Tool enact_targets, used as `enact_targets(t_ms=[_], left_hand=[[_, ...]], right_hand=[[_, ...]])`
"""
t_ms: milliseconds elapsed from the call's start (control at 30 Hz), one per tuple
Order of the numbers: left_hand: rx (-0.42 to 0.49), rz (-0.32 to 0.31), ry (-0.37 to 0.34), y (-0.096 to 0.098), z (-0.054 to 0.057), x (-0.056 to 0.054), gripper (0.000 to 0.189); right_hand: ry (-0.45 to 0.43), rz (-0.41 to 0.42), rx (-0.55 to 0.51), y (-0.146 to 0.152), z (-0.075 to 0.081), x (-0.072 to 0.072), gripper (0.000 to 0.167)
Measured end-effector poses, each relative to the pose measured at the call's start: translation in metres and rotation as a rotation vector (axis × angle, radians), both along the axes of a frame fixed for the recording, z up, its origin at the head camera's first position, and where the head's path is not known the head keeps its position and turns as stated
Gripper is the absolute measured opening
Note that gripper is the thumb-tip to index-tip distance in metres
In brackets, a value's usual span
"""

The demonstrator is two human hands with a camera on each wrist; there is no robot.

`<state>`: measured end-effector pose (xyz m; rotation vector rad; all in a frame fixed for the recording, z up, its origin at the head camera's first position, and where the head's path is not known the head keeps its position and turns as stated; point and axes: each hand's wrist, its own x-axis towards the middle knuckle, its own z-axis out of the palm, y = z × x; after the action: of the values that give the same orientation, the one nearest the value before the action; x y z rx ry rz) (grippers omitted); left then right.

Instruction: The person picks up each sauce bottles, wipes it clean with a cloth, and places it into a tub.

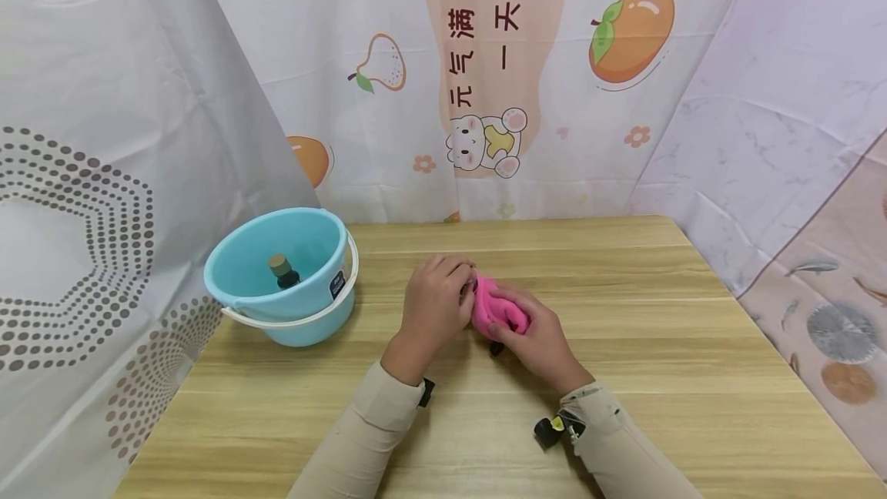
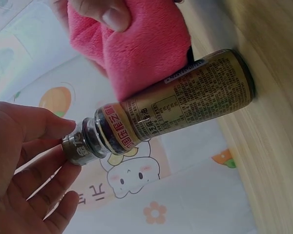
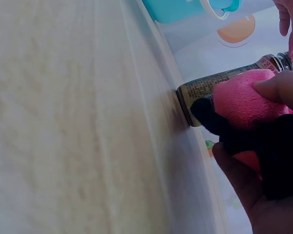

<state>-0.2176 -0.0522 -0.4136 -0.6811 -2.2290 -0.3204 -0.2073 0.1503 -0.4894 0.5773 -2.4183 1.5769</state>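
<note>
A sesame oil bottle [image 2: 200,92] with a gold label stands upright on the wooden table; in the head view the hands and cloth mostly hide it. The thumb and fingers of my left hand [image 1: 435,295] pinch its cap [image 2: 77,150] from above. My right hand [image 1: 543,337] grips a bunched pink cloth [image 1: 490,310], which lies against the side of the bottle [image 3: 198,90]. In the right wrist view a dark shape covers part of the cloth and that hand.
To the left stands a light blue bucket [image 1: 298,333] with a white handle [image 1: 291,324]. Inside it is a dark bottle [image 1: 286,276] with a tan cap. Printed curtains [image 1: 388,145] hang behind and beside the wooden table [image 1: 644,314].
</note>
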Motion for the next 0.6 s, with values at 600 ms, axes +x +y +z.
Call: enact_targets(t_ms=[600], left_hand=[[0.007,0.015,-0.018,-0.0001,0.0003,0.0027,0.006]], right_hand=[[-0.113,-0.04,0.118,-0.0001,-0.0078,-0.0033,0.054]])
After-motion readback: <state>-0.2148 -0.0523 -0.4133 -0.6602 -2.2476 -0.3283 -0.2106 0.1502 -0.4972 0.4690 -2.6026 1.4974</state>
